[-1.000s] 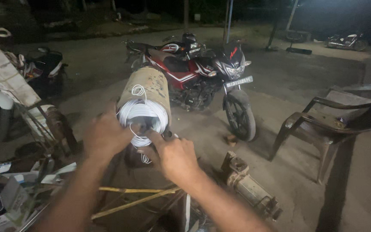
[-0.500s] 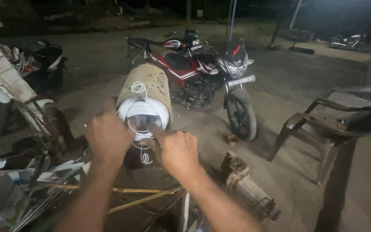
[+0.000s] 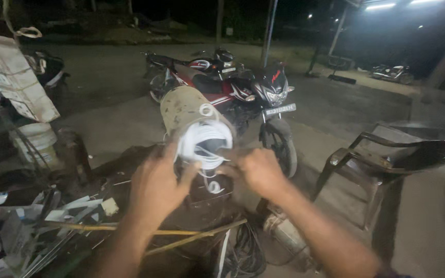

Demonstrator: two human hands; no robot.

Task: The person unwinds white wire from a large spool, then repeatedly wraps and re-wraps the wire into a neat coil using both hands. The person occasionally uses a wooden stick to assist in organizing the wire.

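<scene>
Head view, looking down over my two forearms at night. My left hand (image 3: 156,185) and my right hand (image 3: 256,172) meet at the near end of a dusty, drum-shaped motor body (image 3: 184,105) that points away from me and stands just in front of my chest. Around the open near end sits a ring of white winding wire (image 3: 204,141), with a loose white strand (image 3: 213,185) hanging from it and ending in a small loop. The left grip is curled, fingers closed on the left edge of the white ring. The right grip is pinched together at the ring's right edge; motion blur keeps me from telling exactly which strand it holds. Both hands touch the coil, one on each side, and lie close to each other.

Below the hands lie thin yellowish rods (image 3: 145,232) and a tangle of black cable (image 3: 248,252). To the left stands a white bucket (image 3: 37,141) under a tilted, paper-covered board (image 3: 14,77). Behind the motor body a red and black motorcycle (image 3: 243,92) is parked on the concrete floor (image 3: 114,113), its headlamp turned toward me. To the right stands a dark plastic chair (image 3: 387,154), well apart from the hands. A further motorcycle (image 3: 390,73) shows far off, upper right.
</scene>
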